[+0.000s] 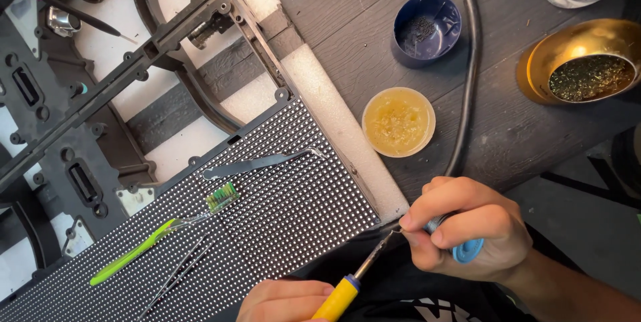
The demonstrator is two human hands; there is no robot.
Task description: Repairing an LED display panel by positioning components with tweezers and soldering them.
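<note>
— Hands first: where are they?

— Both low in the frame, past the near corner of the black dotted LED panel (267, 215). The left hand (284, 300) has its fingers wrapped round the yellow handle of the soldering iron (347, 285), whose metal tip slants up to the right. The right hand (464, 232) pinches a thin silver solder wire (395, 230) between thumb and fingertips – a blue spool (467, 250) is tucked under its palm.

— Do tip and wire meet?

— They come together just off the panel's corner; actual contact I cannot tell.

— And on the panel?

— A green-handled toothbrush (160, 232), grey metal tweezers (177, 275) beside it, and a flat grey metal tool (257, 162) above them.

— The dark wooden desk (507, 128)?

— A round tin of yellow flux paste (398, 122) near the panel's edge, a dark blue cup (426, 30) beyond it, and a gold-coloured bowl of brass wool (587, 68) to the right. A black cable (471, 68) runs between them.
</note>
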